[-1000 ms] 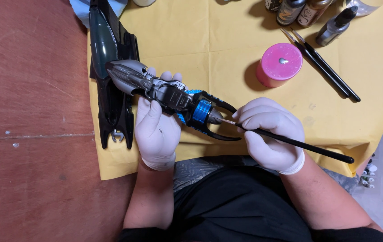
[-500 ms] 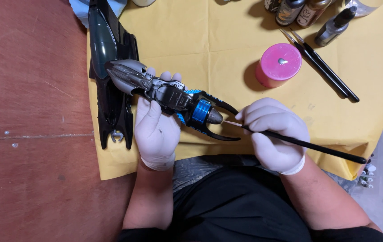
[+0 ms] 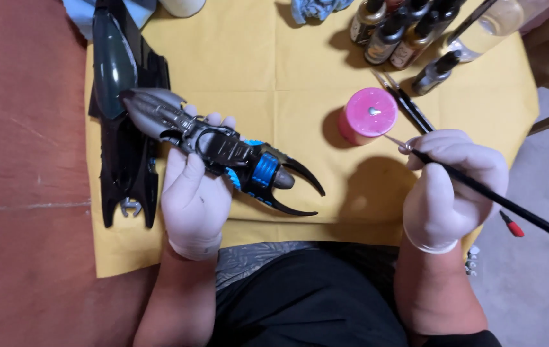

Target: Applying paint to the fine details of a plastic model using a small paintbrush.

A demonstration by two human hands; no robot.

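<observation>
On the yellow cloth (image 3: 300, 58), left hand (image 3: 194, 199) grips the grey-black model vehicle part (image 3: 223, 151), fingers wrapped round its midsection, blue-ringed clawed end pointing right, lifted off the surface. Right hand (image 3: 451, 186) pinches a thin black paintbrush (image 3: 499, 199) pen-style, tip hovering just beside the pink pot (image 3: 369, 114). Judgement: load the bristles lightly, hold the part steady, approach at a shallow angle to avoid blobs.
</observation>
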